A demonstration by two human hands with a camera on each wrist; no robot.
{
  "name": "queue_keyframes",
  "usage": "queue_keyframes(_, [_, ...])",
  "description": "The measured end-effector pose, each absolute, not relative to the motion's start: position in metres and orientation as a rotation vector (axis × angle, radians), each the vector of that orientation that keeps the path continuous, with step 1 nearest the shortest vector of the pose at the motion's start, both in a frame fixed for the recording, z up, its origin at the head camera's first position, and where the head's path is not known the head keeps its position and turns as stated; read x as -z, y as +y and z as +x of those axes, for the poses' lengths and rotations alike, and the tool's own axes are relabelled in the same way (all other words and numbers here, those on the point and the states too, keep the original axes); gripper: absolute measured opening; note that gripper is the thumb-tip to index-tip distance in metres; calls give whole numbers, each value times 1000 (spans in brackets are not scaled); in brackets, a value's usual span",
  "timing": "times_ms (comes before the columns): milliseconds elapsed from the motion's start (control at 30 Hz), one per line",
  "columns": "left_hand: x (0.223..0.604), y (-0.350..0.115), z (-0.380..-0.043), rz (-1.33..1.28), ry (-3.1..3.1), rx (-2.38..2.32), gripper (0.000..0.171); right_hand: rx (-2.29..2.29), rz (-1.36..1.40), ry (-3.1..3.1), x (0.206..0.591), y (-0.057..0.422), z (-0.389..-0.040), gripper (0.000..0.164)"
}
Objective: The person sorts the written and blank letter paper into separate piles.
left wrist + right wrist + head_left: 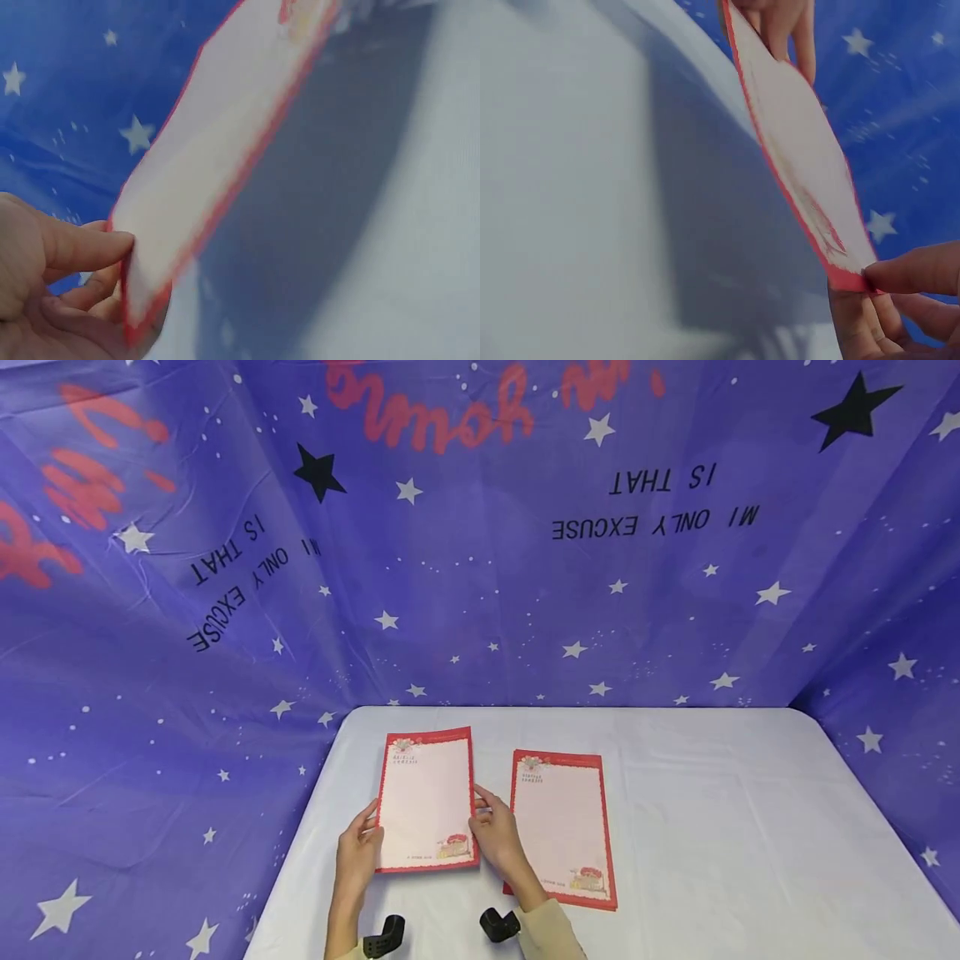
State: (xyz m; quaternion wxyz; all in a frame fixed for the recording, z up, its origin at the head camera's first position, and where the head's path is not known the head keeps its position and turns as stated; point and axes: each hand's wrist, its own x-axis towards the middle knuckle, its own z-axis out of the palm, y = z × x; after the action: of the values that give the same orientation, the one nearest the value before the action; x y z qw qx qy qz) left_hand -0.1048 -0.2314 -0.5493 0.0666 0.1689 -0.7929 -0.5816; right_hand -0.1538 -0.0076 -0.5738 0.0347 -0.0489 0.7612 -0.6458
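Note:
A red-bordered sheet of paper [425, 802], perhaps several stacked, is held up above the table between both hands. My left hand [357, 852] pinches its left edge, thumb on the front and fingers behind; the left wrist view shows this thumb [97, 250] on the sheet. On the opposite edge, my right hand [498, 839] pinches it the same way, as the right wrist view also shows. Beside it on the right lies a stack of matching red-bordered sheets [562, 827] on the table, partly covered by the right hand and forearm. Each has a flower print on top and a small picture at bottom right.
A white-covered table [720, 827] reaches out to the right and behind the sheets. Purple cloth [480, 577] with stars and lettering hangs around its back and sides. Black wrist-worn devices [385, 937] show at both wrists.

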Motion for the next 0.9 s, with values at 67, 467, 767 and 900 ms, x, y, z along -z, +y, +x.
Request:
queue_keyframes(67, [556, -237, -106, 520, -2439, 1690, 49, 1941, -141, 2352, 581, -16, -150, 61])
queue_keyframes(467, [579, -240, -110, 506, -2623, 1434, 47, 1741, -141, 2500, 599, -24, -140, 61])
queue_keyframes(767, [580, -228, -115, 580, -2653, 1174, 47, 1649, -151, 2623, 587, -7, -140, 52])
queue_keyframes(900, [577, -213, -121, 637, -2590, 1173, 52, 1731, -59, 2659, 577, 25, -147, 48])
